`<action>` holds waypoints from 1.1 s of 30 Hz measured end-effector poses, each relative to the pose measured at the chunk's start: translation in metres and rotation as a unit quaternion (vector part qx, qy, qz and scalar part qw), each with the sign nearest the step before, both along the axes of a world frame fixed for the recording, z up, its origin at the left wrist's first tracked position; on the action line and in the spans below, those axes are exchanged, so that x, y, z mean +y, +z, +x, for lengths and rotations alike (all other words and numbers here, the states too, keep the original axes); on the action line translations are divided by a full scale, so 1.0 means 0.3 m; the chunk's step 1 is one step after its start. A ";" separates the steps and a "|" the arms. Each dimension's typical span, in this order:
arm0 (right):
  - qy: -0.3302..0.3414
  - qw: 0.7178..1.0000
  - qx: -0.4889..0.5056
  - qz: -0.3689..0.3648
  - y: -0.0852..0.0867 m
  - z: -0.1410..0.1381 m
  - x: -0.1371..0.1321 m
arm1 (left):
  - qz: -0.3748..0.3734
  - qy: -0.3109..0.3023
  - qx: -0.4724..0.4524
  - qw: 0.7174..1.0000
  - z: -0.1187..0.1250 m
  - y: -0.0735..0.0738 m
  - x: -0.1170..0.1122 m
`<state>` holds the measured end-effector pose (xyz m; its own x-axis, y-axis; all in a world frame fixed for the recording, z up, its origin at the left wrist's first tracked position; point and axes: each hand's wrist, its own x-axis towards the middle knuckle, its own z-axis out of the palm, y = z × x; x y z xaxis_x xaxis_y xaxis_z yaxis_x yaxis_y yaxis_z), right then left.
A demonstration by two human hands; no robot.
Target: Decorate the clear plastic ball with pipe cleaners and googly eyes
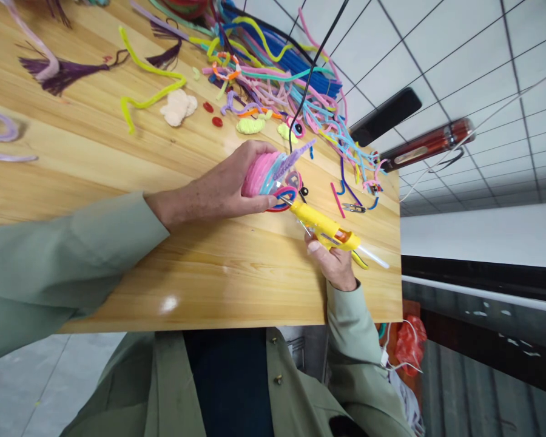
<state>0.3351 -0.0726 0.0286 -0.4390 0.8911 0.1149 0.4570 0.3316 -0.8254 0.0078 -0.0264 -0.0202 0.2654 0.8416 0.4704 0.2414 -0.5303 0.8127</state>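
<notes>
1. The left hand is reaching in from the left and is closed around a small craft piece, with the thumb underneath and the fingers curled over the top.
2. The craft piece is made of coiled pink and light blue fuzzy wire with a red and blue ring at its lower edge. It is being held just above the wooden table, near the table's right side.
3. The right hand is gripping a yellow glue gun from below. Its fingers are wrapped around the handle, and a clear glue stick is sticking out of the back.
4. The glue gun's tip is pointing up and to the left and is meeting the lower edge of the craft piece, right beside the left thumb.
5. A black cable is hanging down from above and ending near the craft piece.
6. A tangled pile of coloured fuzzy wires is lying on the far part of the table.
7. A bent yellow fuzzy wire, a cream fluffy shape and a purple tassel are lying to the left of the pile.
8. Small snips are lying just beyond the glue gun.
</notes>
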 end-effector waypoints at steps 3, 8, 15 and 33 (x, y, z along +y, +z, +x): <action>-0.004 1.000 0.010 -0.008 -0.002 0.000 -0.002 | -0.003 0.003 0.000 1.000 0.001 -0.001 0.000; -0.022 0.999 0.025 -0.023 -0.020 0.015 -0.006 | 0.011 0.004 0.002 1.000 0.000 -0.010 0.001; -0.028 0.997 0.047 -0.046 -0.011 0.006 -0.003 | 0.003 0.003 0.003 1.000 0.000 -0.006 0.001; -0.002 0.996 0.079 -0.039 0.005 -0.007 0.003 | -0.008 -0.004 0.004 1.000 -0.002 0.005 -0.001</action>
<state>0.3331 -0.0716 0.0302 -0.4178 0.9015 0.1127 0.3199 0.2621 -0.9105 0.0072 -0.0266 -0.0189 0.2752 0.8466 0.4555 0.2432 -0.5197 0.8190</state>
